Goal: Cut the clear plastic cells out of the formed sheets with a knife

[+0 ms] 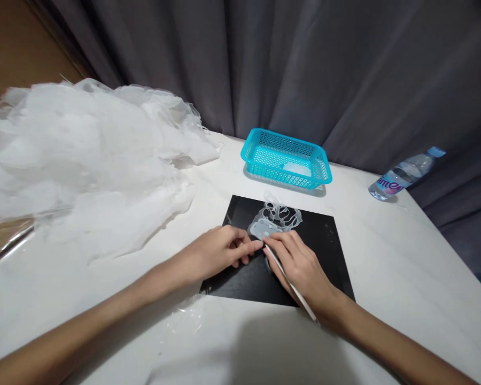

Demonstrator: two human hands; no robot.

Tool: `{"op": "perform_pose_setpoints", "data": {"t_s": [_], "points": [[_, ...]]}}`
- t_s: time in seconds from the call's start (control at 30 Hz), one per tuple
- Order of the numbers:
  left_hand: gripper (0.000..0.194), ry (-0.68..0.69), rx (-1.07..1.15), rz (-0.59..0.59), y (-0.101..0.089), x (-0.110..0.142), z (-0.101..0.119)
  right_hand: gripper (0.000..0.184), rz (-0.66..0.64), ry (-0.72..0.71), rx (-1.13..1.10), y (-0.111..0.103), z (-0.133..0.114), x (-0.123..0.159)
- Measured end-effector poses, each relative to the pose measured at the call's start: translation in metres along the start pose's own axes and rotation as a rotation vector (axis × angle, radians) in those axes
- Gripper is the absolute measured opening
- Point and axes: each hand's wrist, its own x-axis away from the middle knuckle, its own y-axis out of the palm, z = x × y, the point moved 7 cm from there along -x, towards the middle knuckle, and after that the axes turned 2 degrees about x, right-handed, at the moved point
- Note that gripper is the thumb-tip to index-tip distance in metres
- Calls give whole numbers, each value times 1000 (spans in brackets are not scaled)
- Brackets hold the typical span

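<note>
A black mat [324, 251] lies on the white table [404, 278]. On it rests a small translucent grey piece [262, 229] with a tangle of clear trimmed scraps [282, 213] behind it. My left hand [220, 248] is closed, its fingertips pressing the near edge of the grey piece. My right hand [300, 262] grips a thin white pen-like tool [291, 283], whose tip meets the piece beside the left fingertips.
A turquoise perforated basket [286, 158] with a pale item inside stands behind the mat. A heap of thin white plastic sheeting [84, 160] covers the table's left side. A water bottle [404, 174] lies at the right edge. Grey curtains hang behind.
</note>
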Motion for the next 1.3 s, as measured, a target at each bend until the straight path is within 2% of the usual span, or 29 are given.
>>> {"op": "perform_pose_setpoints", "data": {"t_s": [0.1,0.17,0.37,0.53,0.57,0.63,0.77,0.83,0.87,0.9,0.93,1.0,1.03,1.07,1.1,1.13,1.2,1.23,1.3], "points": [[48,14,264,77,14,-2,5,22,56,37,-72,-11,6,-4],[47,8,352,147,18,-2,7,20,53,34,-95,-13,8,-6],[39,-15,401,233,16,1,7,21,57,44,-107,-15,8,-6],[17,42,380,315,12,-1,9,18,28,118,-208,-12,6,-6],[13,47,377,333,12,-1,9,18,48,165,-253,-14,14,-7],[10,29,366,356,10,-1,7,17,131,330,-351,-21,46,-9],[13,-22,345,339,3,-3,2,17,341,747,-506,-47,142,-8],[15,-53,308,236,1,-5,2,20,329,804,-611,-57,169,-12],[17,-62,266,187,0,-5,4,22,270,772,-676,-58,172,-17],[19,-60,198,178,-5,-5,6,23,190,715,-747,-58,167,-22],[22,-34,106,228,-13,-4,10,23,97,640,-810,-57,156,-28],[28,110,-90,439,-32,4,26,22,-94,492,-902,-50,123,-38],[40,210,-166,523,-37,8,36,22,-174,435,-929,-47,106,-41],[57,308,-208,545,-37,12,45,22,-246,396,-960,-43,91,-43],[68,385,-212,499,-33,12,51,22,-299,371,-997,-41,78,-45],[67,426,-187,413,-26,11,53,23,-327,361,-1036,-40,70,-46],[35,401,-96,269,-15,7,50,29,-285,361,-1098,-44,66,-47],[25,364,-38,241,-12,5,47,32,-222,367,-1100,-48,69,-46],[31,286,89,239,-10,4,41,32,-65,389,-1026,-59,80,-44]]}}
